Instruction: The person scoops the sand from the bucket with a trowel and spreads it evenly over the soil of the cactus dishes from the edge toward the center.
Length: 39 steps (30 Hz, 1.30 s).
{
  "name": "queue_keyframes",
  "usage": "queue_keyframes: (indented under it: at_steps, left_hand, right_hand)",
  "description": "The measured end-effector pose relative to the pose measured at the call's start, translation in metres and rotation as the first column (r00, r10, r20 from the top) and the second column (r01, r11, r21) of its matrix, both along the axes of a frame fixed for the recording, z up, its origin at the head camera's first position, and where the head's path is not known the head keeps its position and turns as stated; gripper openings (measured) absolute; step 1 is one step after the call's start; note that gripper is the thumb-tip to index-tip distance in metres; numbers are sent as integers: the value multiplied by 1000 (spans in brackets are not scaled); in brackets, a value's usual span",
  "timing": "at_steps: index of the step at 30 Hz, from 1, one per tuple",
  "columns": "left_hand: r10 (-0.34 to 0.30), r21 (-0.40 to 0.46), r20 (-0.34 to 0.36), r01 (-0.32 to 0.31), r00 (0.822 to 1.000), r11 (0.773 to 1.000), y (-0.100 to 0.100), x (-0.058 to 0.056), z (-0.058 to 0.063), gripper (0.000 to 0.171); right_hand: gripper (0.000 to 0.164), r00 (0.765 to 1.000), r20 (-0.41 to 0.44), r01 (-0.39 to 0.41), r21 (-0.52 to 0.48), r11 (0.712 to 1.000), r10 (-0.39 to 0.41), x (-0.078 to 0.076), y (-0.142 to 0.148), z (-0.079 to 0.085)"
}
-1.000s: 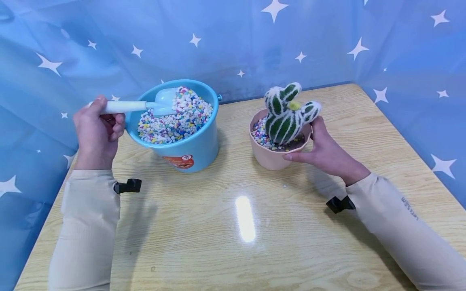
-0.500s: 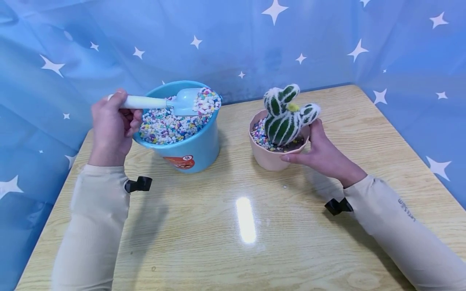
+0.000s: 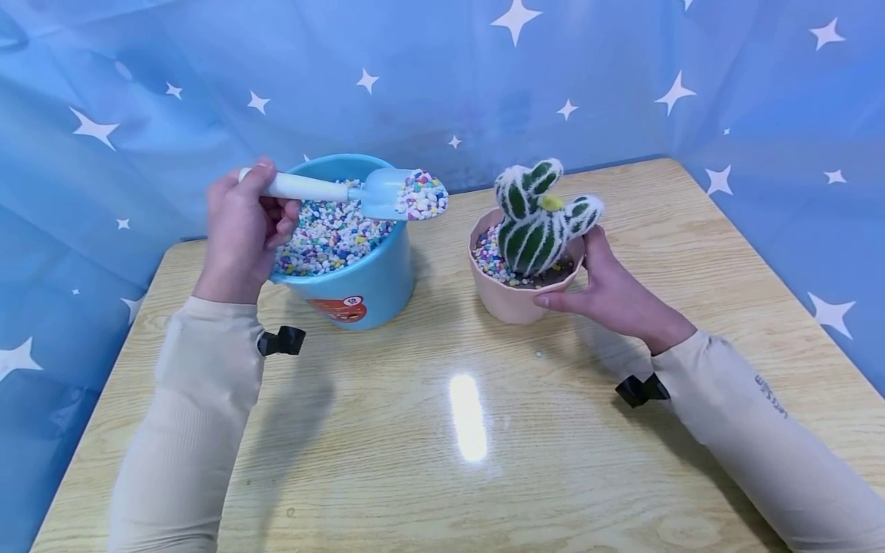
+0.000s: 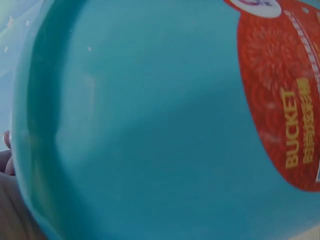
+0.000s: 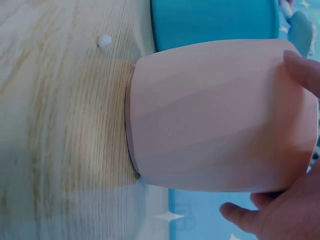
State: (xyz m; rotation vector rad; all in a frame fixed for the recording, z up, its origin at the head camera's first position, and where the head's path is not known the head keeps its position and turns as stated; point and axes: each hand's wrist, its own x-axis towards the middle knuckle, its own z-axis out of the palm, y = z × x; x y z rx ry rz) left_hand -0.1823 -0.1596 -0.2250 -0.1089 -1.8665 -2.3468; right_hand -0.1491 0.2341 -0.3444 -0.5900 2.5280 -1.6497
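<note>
Scoop (image 3: 376,193), heaped with beads (image 3: 423,197), has swung right from above the bucket (image 3: 380,284); its loaded tip now juts past the right rim, which brings the beads nearer the pot (image 3: 508,301). My left hand (image 3: 238,226) grips the scoop's handle (image 3: 311,188). My right hand (image 3: 614,296) holds the pot, thumb at its near rim, where it stands to the right on the bench (image 3: 387,430) with its cactus (image 3: 535,236).

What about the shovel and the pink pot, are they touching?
Apart. The head view shows a gap: table is visible between the shovel and the pink pot.
</note>
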Motion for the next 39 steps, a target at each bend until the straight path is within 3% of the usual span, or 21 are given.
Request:
queue_keyframes:
  at_steps: [7, 24, 30, 39]
  left_hand:
    - [-25, -40, 30, 26, 999, 999, 11, -2, -1, 28]
    - [-32, -130, 51, 39, 998, 991, 31, -6, -2, 24]
    - [-9, -204, 57, 20, 998, 979, 37, -8, -2, 26]
    - [3, -308, 51, 13, 999, 951, 42, -7, -4, 28]
  right_hand:
    - [112, 1000, 22, 16, 11, 1000, -16, 0, 0, 1]
    - [104, 999, -53, 5, 34, 999, -3, 1, -2, 2]
    - [106, 999, -35, 32, 37, 999, -31, 1, -3, 3]
    - [109, 997, -73, -17, 38, 999, 20, 0, -3, 3]
